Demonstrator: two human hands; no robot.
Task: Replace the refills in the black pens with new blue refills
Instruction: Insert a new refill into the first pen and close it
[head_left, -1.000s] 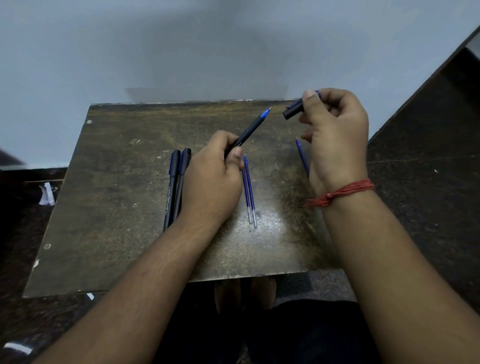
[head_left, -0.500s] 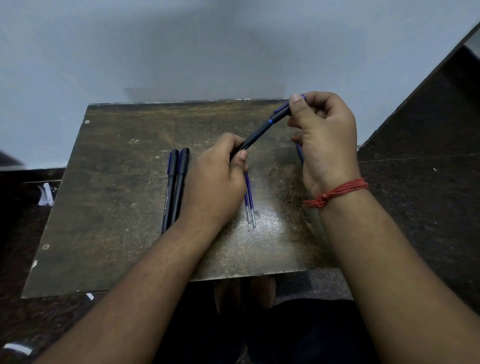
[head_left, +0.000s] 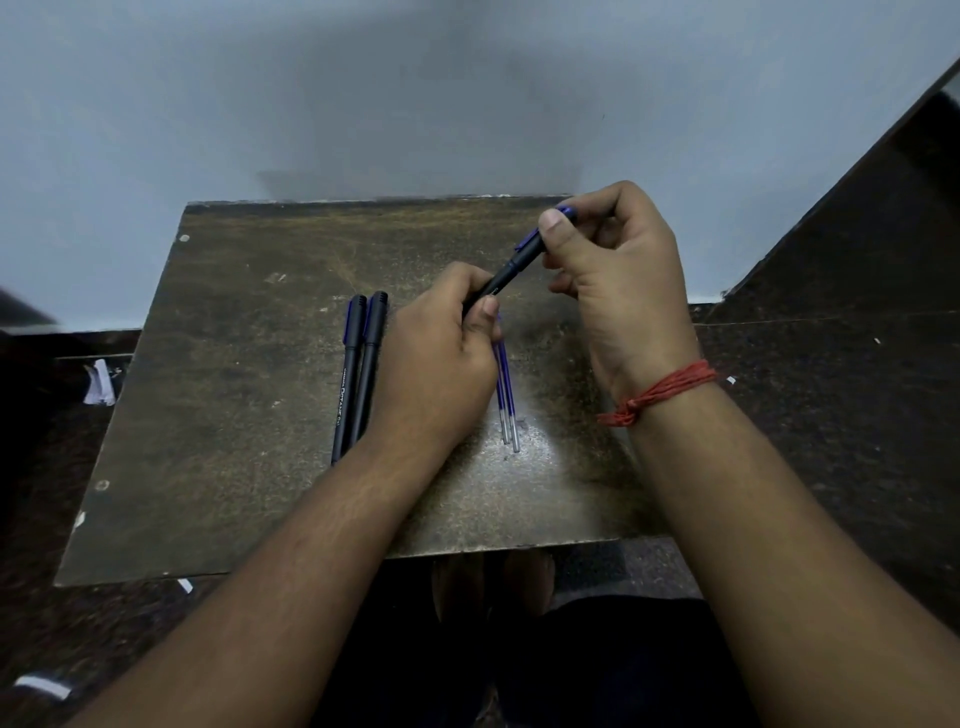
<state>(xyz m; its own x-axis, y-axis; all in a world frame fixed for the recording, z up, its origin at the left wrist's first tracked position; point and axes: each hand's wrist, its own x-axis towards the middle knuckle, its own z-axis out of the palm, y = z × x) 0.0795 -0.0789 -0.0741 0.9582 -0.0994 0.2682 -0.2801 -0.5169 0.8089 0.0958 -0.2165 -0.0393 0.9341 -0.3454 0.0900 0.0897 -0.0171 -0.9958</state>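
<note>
A black pen (head_left: 511, 270) slants up to the right above the brown board (head_left: 249, 395). My left hand (head_left: 439, 358) grips its barrel low down. My right hand (head_left: 618, 280) holds the pen's cap (head_left: 532, 244), which has a blue clip and sits pushed onto the pen's upper end. Two capped black pens (head_left: 361, 369) lie side by side on the board, left of my left hand. Two blue refills (head_left: 506, 400) lie between my hands, their upper ends hidden under my left hand.
The board lies on a dark speckled floor (head_left: 831, 415) against a pale wall (head_left: 415, 93). Scraps of white paper (head_left: 101, 384) lie left of the board, and another scrap (head_left: 44, 686) at the lower left. My feet (head_left: 493, 582) show below the board's front edge.
My right hand brought the cap down to the pen's blue tip and pushed it on. The two hands have closed in on each other. The single refill under my right hand is now hidden.
</note>
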